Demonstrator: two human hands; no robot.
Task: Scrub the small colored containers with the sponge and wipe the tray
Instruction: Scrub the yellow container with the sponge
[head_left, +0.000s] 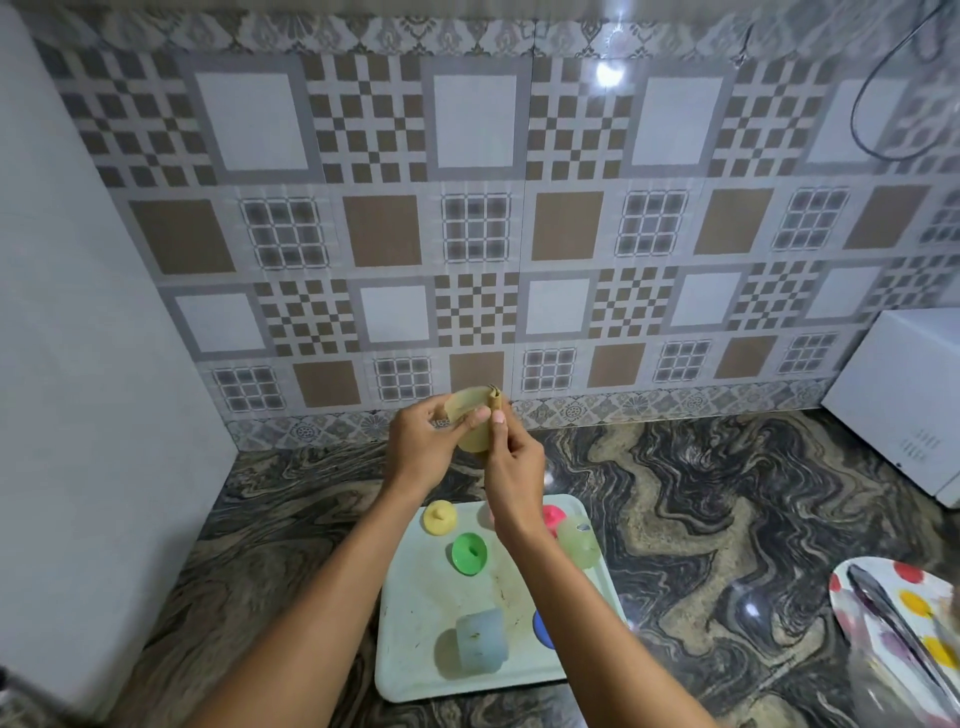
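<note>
Left hand (423, 441), raised above the far end of the tray (415, 613): your fingers are curled closed around a pale yellow container (467, 415), which hangs in the air over the counter (675, 519). If it is wet or soapy it may well slip from this hold and drop onto the pieces below.

Right hand (511, 467), touching the left: you pinch a small brownish sponge (493, 401) between thumb and fingertips and press it at the container's rim. Only a corner of the sponge shows, so a hard scrub could twist it out of the pinch.

On the tray, left to right: a yellow lid (439, 516), a green lid (469, 553), a pale blue container (480, 642) lying on its side at the near end, a blue piece (542, 630) partly hidden by your forearm, a pink lid (553, 517) and a pale green container (577, 543) at the right edge. Your forearms cross low over these; lowering them carelessly could knock the green container off. Brown streaks remain on the tray, so wiping appears not yet done.
</note>
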